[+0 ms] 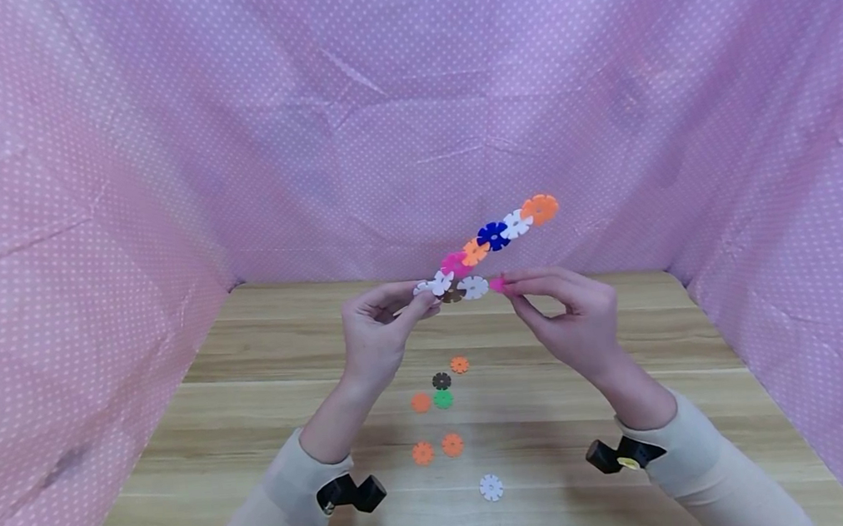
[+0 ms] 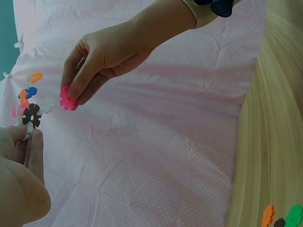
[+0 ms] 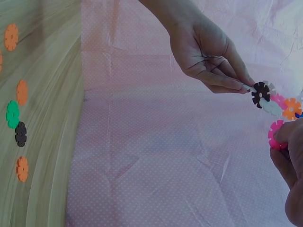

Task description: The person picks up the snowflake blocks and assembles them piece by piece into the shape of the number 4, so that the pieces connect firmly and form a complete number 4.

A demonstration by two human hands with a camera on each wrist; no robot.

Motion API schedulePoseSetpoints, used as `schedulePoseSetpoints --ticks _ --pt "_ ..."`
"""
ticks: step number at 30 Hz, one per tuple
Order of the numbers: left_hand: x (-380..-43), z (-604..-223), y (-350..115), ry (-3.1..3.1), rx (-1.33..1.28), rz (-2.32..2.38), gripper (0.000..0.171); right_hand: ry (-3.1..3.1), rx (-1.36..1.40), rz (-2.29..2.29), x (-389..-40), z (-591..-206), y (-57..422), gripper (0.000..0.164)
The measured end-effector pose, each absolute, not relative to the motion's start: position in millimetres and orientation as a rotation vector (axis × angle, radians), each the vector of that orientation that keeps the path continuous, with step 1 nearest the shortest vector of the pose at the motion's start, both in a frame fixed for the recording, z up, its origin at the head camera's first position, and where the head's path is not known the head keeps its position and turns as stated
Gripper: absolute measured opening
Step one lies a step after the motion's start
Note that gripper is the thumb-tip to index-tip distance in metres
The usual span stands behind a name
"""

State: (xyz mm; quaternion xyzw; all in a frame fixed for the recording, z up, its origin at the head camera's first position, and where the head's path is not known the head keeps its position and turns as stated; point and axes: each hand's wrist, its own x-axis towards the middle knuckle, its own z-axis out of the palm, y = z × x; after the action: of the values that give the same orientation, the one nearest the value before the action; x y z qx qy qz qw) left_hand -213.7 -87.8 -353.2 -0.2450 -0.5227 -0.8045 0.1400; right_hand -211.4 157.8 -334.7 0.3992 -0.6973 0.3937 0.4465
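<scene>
My left hand (image 1: 378, 329) pinches a chain of interlocking notched discs by a white disc (image 1: 440, 283) near its lower end. From there a row of pink, orange, dark blue (image 1: 494, 237), white and orange (image 1: 540, 209) discs slants up to the right. A brown disc (image 3: 261, 94) and another white disc (image 1: 473, 288) branch off toward my right hand (image 1: 580, 312). That hand pinches a single pink disc (image 2: 67, 98) between thumb and fingers, its edge close beside the branch's white disc. Both hands are raised above the table.
On the wooden table (image 1: 254, 411) lie loose discs: several orange ones (image 1: 452, 444), a green one (image 1: 443, 399), a dark brown one (image 1: 442, 381) and a white one (image 1: 491, 487) nearest me. Pink dotted cloth (image 1: 396, 148) hangs around the back and sides.
</scene>
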Motion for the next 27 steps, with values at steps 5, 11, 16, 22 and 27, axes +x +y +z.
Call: schedulePoseSetpoints --ticks 5,11,16,22,27 --pt "-214.6 -354.6 -87.6 -1.515 -0.726 -2.311 0.042 -1.693 0.999 0.989 -209.2 -332.9 155.1 0.006" --pt "-214.1 -354.7 -87.0 -1.519 -0.736 -2.307 0.038 -1.689 0.996 0.977 -206.9 -331.0 152.6 0.006" --pt "-213.6 -354.8 -86.5 -1.526 -0.737 -2.302 0.02 -1.663 1.014 0.98 -207.5 -332.4 150.3 0.012" --pt "-213.2 -355.0 -86.4 -1.545 -0.733 -2.292 0.015 -1.612 1.053 0.993 -209.4 -334.5 148.9 0.012" --pt "-213.4 -355.4 -86.9 -1.556 -0.726 -2.299 0.024 -1.58 1.063 0.977 -209.7 -334.9 148.0 0.005"
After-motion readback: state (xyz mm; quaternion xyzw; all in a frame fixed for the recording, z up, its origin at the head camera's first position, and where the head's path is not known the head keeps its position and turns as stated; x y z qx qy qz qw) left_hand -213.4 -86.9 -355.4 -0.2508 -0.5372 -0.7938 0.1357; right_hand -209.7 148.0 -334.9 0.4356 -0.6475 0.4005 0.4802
